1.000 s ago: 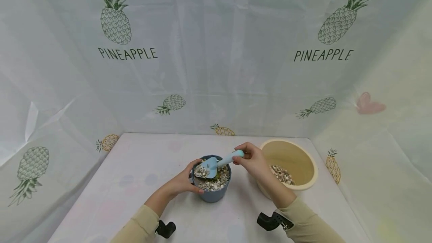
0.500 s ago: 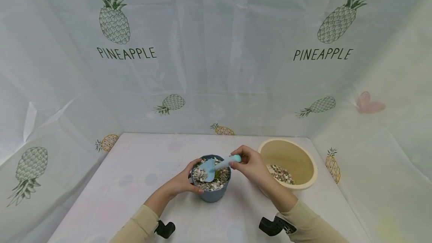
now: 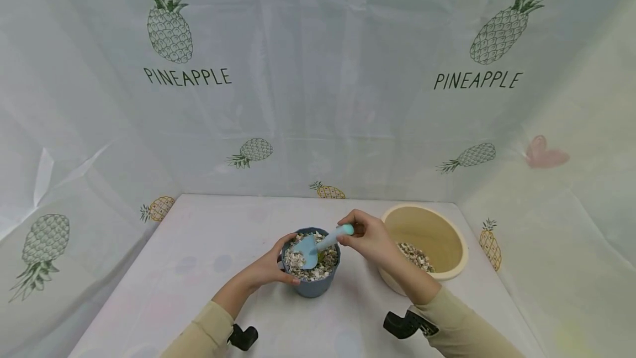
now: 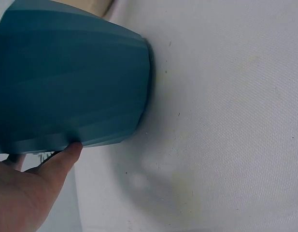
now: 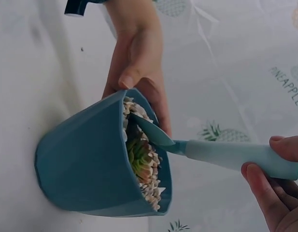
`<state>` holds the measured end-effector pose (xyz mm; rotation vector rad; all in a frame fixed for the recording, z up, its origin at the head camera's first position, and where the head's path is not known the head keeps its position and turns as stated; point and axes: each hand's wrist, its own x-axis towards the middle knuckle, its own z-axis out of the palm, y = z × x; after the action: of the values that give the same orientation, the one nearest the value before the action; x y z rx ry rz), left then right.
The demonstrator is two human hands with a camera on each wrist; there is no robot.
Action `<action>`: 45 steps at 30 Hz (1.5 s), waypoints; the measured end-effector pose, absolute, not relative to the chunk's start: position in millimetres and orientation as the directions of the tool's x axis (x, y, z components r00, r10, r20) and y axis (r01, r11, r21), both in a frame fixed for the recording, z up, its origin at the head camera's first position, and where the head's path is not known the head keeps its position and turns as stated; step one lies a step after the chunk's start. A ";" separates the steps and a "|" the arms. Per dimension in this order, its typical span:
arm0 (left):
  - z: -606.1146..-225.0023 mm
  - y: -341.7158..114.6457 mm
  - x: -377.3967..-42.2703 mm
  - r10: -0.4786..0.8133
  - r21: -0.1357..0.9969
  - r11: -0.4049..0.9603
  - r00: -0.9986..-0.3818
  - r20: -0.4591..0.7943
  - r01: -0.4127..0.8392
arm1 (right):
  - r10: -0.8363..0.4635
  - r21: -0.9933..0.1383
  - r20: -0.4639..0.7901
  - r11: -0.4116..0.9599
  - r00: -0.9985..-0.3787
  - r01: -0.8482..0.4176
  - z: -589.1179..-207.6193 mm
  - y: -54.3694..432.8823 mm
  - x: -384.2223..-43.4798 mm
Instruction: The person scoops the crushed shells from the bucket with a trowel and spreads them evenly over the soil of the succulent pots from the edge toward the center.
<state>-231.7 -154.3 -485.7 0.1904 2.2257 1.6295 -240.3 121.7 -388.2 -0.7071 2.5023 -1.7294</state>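
Observation:
A blue faceted flower pot stands on the table, filled near its rim with pale gravel. In the right wrist view a small green and reddish succulent pokes up among the stones. My left hand grips the pot's left side, thumb at the front and fingers around the far rim. Between thumb and fingers my right hand holds the handle of a light blue trowel. The trowel's blade lies tilted at the gravel on the pot's left half, its tip down by the stones.
A cream bucket with gravel in its bottom stands right of the pot, behind my right forearm. A white cloth with pineapple prints hangs behind and at the sides. Small specks lie on the white table.
The trowel has tipped down and its handle shifted slightly left; the gravel it carried now lies in the pot's left side. My left hand keeps its grip on the pot.

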 end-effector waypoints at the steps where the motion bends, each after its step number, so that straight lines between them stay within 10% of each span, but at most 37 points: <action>1: -485.3 -154.0 -231.6 0.323 0.941 0.320 -0.921 -0.219 -0.112 | -0.377 -0.889 0.239 0.286 -0.895 -0.358 -387.1 120.8 -241.6; 45: -484.4 -154.1 -231.5 0.339 0.947 0.302 -0.917 -0.213 -0.108 | -0.378 -0.836 0.274 0.361 -0.884 -0.414 -368.1 119.4 -247.3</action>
<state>-231.5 -154.1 -484.4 0.2068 2.2027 1.6470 -247.3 119.4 -368.1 -0.7625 2.6206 -1.6250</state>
